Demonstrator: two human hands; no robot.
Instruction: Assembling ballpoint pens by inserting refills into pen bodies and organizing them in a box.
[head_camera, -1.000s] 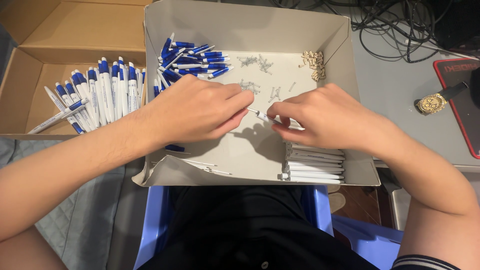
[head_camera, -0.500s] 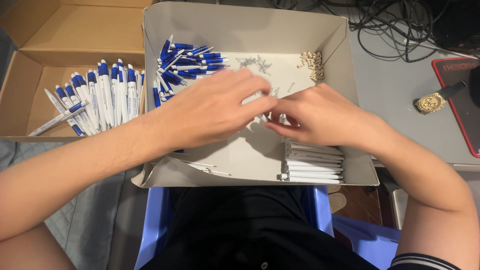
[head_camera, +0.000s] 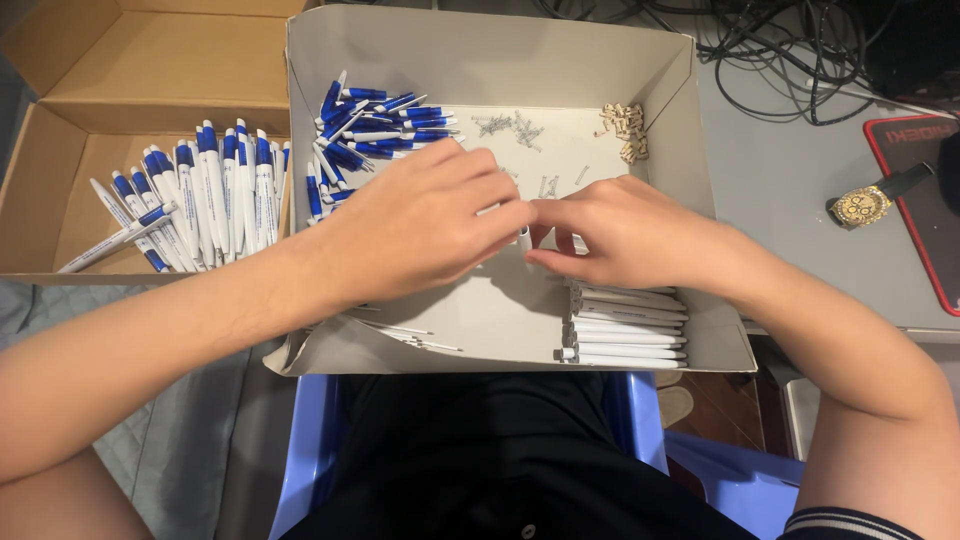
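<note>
Over the middle of the grey box (head_camera: 660, 80), the left hand (head_camera: 420, 230) and right hand (head_camera: 625, 235) meet, fingers pinched together on a small white pen part (head_camera: 524, 237). Blue pen tops (head_camera: 370, 125) lie behind, white barrels (head_camera: 625, 330) just beside the right wrist.

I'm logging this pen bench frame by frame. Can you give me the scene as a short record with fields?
left hand: fingertips meet the right hand over the grey tray
right hand: pinching a small white part
tray, far left: blue pen parts
tray, far middle: small metal springs
tray, far right: small tan pieces
tray, near right: stacked white barrels
cardboard box: assembled blue-and-white pens
</note>
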